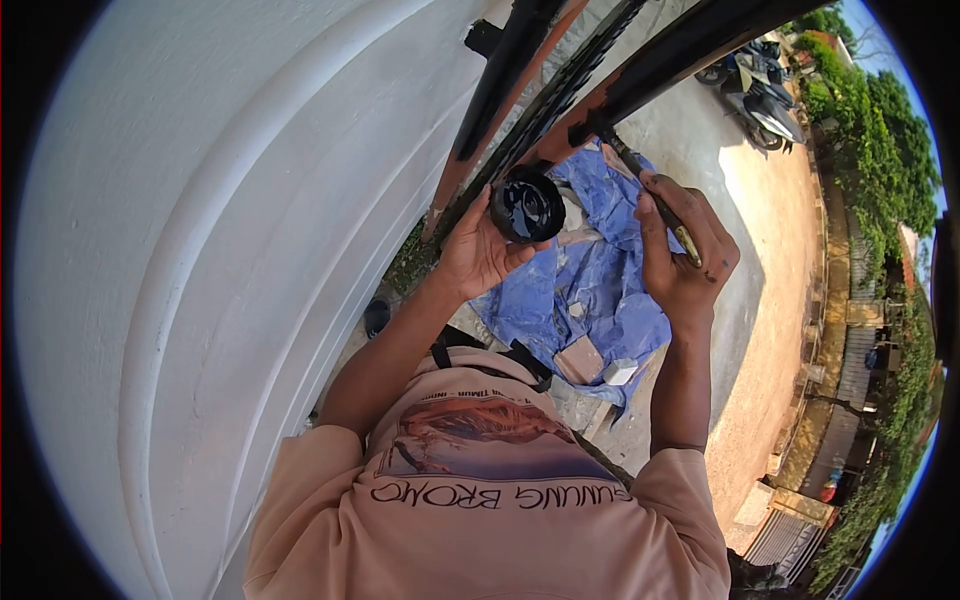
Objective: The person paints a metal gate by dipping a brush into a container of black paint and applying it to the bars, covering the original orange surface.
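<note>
My left hand (478,252) is wrapped round a small round cup of black paint (530,206), its open top facing me. In my right hand (690,240) is a paintbrush (655,190), gripped by the handle between thumb and fingers. The dark bristles touch the metal post (660,70), just where its black coat meets a reddish-brown stretch. Dark smudges mark the fingers of my right hand. A second post (500,90), partly black and partly reddish-brown, stands to the left.
A crumpled blue tarp (590,290) covers the ground below my hands, with a tile piece (579,359) and a white block (620,372) on it. A white moulded wall (230,250) rises close on my left. Motorcycles (760,100) are parked at the upper right.
</note>
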A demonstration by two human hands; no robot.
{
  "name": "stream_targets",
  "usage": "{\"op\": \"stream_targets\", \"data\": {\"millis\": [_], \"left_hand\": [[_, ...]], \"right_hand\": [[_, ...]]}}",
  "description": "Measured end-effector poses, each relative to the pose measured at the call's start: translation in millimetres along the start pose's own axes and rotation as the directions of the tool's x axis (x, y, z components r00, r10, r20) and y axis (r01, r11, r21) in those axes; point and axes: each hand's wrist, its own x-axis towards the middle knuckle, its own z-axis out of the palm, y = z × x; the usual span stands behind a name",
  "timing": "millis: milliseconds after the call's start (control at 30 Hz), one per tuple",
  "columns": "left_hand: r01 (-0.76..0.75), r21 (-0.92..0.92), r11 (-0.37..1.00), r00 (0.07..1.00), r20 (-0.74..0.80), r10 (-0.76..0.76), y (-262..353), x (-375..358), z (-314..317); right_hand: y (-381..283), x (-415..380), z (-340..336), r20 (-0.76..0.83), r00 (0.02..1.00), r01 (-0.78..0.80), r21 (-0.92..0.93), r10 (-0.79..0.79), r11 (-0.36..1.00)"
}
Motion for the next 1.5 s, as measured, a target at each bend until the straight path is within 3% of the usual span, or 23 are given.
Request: {"op": "stream_targets", "data": {"millis": [100,200,300,400,533,567,667,700,733,800,900,1033,1133,1200,1367,1500], "left_hand": [[0.005,-0.009,1.0,1.0,-0.024,-0.005,6,-19,-10],[-0.001,-0.047,0.999,0.999,-0.054,-0.001,10,-35,-14],[0.01,-0.027,1.0,0.999,-0.049,-0.011,13,-45,-19],[-0.005,-0.05,0.999,0.999,-0.047,0.003,13,-51,-17],[-0.004,-0.091,0.996,1.0,-0.01,0.003,9,-53,-15],[0.001,-0.099,0.995,1.0,0.005,-0.001,8,-53,-14],[-0.003,-0.1,0.995,0.999,0.042,0.008,10,-51,-10],[-0.008,-0.102,0.995,0.999,0.051,0.013,9,-52,-9],[-0.003,-0.106,0.994,0.999,0.04,0.007,8,-52,-8],[0.0,-0.116,0.993,1.0,0.019,0.002,9,-53,-6],[0.016,-0.123,0.992,1.0,0.004,-0.016,5,-55,-9],[0.01,-0.107,0.994,1.0,0.023,-0.007,2,-57,-10],[-0.014,-0.093,0.996,1.0,0.026,0.016,1,-58,-6],[-0.015,-0.107,0.994,1.0,0.025,0.018,2,-60,-7],[-0.018,-0.075,0.997,0.999,0.038,0.021,3,-61,-8],[-0.01,-0.088,0.996,1.0,0.024,0.013,4,-63,-3]], "right_hand": [[-5,-5,6,0.192,0.981,-0.03,-0.007,0.031,1.0],[4,-3,18,0.288,0.958,0.039,-0.142,0.003,0.989],[6,7,3,0.107,0.993,0.056,-0.086,-0.047,0.995],[-5,9,-13,0.114,0.992,0.062,-0.095,-0.051,0.994],[2,4,5,0.323,0.945,0.084,-0.114,-0.043,0.99],[10,8,8,0.277,0.956,0.131,-0.097,-0.1,0.987],[-5,27,-14,0.155,0.988,0.03,-0.116,-0.012,0.993],[-10,31,-19,0.062,0.995,0.078,-0.097,-0.073,0.992],[-20,33,-28,0.042,0.998,0.043,-0.137,-0.038,0.99],[-27,27,-31,0.048,0.999,0.025,-0.139,-0.019,0.99],[-27,21,-6,0.133,0.982,0.147,-0.11,-0.132,0.983],[-15,39,14,0.236,0.957,0.218,-0.212,-0.166,0.953],[-27,58,-9,-0.011,0.984,0.176,-0.176,-0.18,0.969],[-36,62,-25,-0.108,0.991,0.068,-0.065,-0.074,0.996],[-33,54,1,0.176,0.975,0.158,-0.139,-0.132,0.978],[-31,62,-18,-0.076,0.997,0.018,-0.004,-0.018,1.0]]}}
